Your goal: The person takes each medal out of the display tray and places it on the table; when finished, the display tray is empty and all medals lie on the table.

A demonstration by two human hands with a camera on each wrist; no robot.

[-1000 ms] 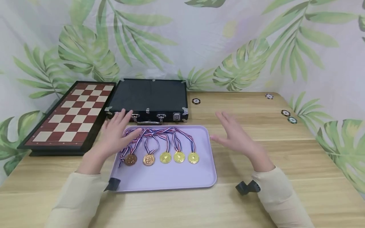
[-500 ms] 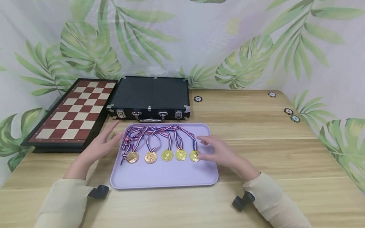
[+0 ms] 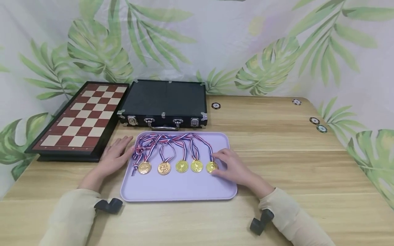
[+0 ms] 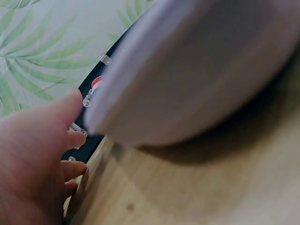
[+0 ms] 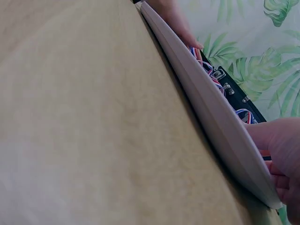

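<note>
Looks like a staged tabletop set rather than a lived-in room. Backed on every visible side by a leaf-print cloth (image 3: 215, 44) hung as a backdrop, hiding whatever walls lie behind. Furnished only with a pale wooden table (image 3: 277, 171). Laid out with game and prize props: a chessboard (image 3: 81, 118), a black latched case (image 3: 164, 102), stray poker chips (image 3: 314, 120), a lilac tray (image 3: 178, 188) of ribboned medals (image 3: 181, 166). Worn wrist cameras point to a recording setup.
</note>
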